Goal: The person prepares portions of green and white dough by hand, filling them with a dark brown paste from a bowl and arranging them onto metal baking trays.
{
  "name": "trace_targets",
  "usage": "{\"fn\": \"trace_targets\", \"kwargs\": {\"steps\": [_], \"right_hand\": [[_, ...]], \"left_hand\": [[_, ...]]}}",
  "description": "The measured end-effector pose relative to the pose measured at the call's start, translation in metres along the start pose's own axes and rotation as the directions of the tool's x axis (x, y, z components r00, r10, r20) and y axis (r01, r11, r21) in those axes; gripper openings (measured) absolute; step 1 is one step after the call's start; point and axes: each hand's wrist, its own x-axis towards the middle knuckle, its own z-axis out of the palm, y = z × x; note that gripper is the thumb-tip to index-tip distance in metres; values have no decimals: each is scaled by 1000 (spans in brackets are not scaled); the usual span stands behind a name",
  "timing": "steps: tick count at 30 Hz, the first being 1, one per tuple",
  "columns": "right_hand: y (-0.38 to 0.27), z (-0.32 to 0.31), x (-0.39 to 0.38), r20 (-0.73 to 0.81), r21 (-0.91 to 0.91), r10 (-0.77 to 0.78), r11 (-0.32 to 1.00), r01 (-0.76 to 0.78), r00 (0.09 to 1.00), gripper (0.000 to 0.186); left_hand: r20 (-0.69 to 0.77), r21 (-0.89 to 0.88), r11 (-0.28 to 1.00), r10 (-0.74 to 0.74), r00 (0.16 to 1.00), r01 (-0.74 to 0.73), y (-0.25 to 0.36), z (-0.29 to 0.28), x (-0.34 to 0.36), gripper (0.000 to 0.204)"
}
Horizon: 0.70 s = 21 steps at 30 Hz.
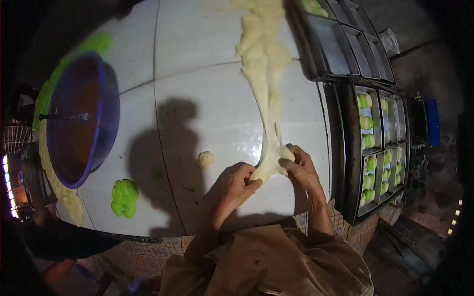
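One long, pale-yellow strip of soft dough (269,106) runs down the white tiled table (207,111), lumpy far off, stretched smooth nearer, its end pinched in the closed fingers of the left hand (235,185) and right hand (303,170). Leftward, a round purple basin (111,111) holds something brown; rightward, dark metal compartmented trays (348,163) hold green-and-cream pieces (367,122).

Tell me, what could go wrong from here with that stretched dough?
The dough narrows to a thin neck before the left hand and right hand, which both grip its near end, so it might tear there.
The small dough ball sits on the table just beyond the left hand, which could knock or stick to it.
The right forearm is near the tin rack, so a sideways swing might bump it.
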Motion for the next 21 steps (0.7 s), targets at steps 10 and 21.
{"fn": "trace_targets", "kwargs": {"steps": [10, 21], "right_hand": [[-8, 37, 6, -147, -796, -421, 588, 146, 895, 34], [6, 15, -5, -118, -91, -250, 966, 240, 961, 40]], "left_hand": [[-229, 511, 841, 331, 915, -177, 52, -17, 21, 33], [191, 778, 456, 485, 854, -433, 42, -5, 74, 13]]}}
